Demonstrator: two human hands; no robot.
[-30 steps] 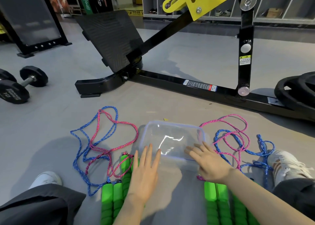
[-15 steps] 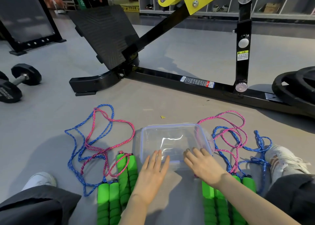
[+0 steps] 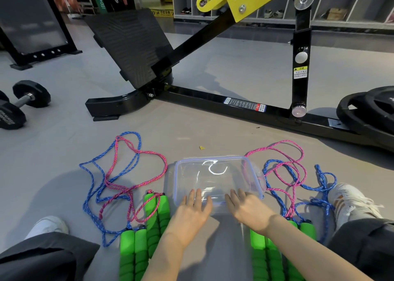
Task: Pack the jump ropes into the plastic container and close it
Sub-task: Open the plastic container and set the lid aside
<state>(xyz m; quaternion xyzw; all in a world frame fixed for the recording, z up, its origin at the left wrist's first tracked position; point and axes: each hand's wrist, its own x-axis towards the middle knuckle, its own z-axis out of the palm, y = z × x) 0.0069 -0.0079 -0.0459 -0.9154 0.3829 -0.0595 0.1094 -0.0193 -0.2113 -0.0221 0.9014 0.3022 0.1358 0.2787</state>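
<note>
Resting flat-fingered on plastic container (image 3: 213,158) near rim, left hand (image 3: 191,213) and right hand (image 3: 250,210) grip nothing; left jump ropes (image 3: 154,213), right jump ropes (image 3: 259,244) unpacked on floor

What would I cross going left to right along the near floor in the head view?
left shoe → left bundle of jump ropes → plastic container → right bundle of jump ropes → right shoe. The left hand and right hand overlap the container's near edge, so they are left out.
</note>
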